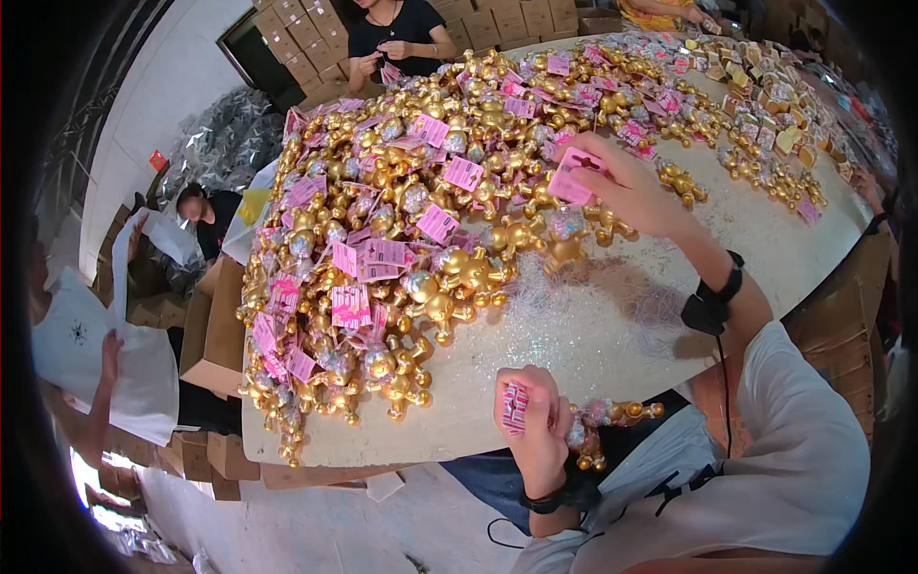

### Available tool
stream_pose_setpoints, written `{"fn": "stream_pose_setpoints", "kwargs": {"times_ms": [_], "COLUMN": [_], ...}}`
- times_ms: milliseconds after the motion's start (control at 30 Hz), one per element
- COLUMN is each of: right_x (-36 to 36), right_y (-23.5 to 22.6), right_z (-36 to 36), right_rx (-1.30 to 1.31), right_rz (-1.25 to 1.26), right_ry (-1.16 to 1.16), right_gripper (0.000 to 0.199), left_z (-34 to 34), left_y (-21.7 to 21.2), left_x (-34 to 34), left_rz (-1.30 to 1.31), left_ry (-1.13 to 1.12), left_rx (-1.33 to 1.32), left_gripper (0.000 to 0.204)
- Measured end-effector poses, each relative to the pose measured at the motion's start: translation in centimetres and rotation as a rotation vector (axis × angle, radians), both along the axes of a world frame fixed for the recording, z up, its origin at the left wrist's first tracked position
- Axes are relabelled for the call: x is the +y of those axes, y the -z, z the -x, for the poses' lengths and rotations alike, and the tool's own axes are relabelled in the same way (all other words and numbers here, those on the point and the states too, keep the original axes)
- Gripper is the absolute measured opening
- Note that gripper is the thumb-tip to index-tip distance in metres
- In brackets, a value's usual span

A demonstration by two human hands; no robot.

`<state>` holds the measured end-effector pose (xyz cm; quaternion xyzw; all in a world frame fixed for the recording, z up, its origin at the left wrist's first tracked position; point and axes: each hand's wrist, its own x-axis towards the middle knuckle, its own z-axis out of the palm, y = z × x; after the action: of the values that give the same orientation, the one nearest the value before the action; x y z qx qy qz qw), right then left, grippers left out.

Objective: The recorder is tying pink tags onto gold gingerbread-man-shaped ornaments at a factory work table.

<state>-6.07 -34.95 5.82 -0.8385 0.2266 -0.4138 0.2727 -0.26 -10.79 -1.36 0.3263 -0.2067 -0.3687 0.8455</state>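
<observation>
- Left hand: raised above the lap, at the near edge of the table; fingers clenched, with a striped pink card grasped in the fist.
- Small gold figures: seen just right of the left hand, above the lap, with glittery clear parts; whether they are joined to the striped pink card cannot be told.
- Right hand: extended over the right border of the heap; a pale pink card with a dark slot is pinched in the fingers. A gold figure is seen just below; whether it is attached cannot be told.
- Wrists: the left is banded by a black strap; a black device, with a cable, is worn on the right.
- Heap of gold figures: piled across the left and far parts of the table, with pink cards interspersed.
- Fine shiny strands: scattered on the tabletop between the hands.
- Brown-and-cream pieces: heaped at the far right.
- Co-worker in black: placed beyond the heap; a small item is held in both hands.
- Co-worker in white: placed at the left.
- Open carton: set against the table's left side.
- Stacked cartons: ranged at the far left.
</observation>
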Motion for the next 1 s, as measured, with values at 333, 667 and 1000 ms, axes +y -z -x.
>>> {"fn": "stream_pose_setpoints", "kwargs": {"times_ms": [333, 667, 1000], "right_x": [6.5, 13.3, 6.0], "right_y": [-6.0, -3.4, 5.3], "right_z": [1.8, -1.5, -11.9], "right_rx": [0.106, 0.596, 0.233], "right_rz": [-0.003, 0.052, 0.179], "right_ry": [-0.683, -0.967, -0.385], "right_gripper": [0.016, 0.035, 0.039], "left_z": [0.6, 0.2, -1.1], "left_y": [0.0, 1.2, -0.5], "left_x": [-0.3, 0.2, 2.6], "left_rz": [-0.040, 0.021, -0.106], "left_ry": [-0.192, -0.332, -0.296], "left_rx": [-0.107, -0.093, -0.106], "left_gripper": [0.025, 0.067, 0.031]}}
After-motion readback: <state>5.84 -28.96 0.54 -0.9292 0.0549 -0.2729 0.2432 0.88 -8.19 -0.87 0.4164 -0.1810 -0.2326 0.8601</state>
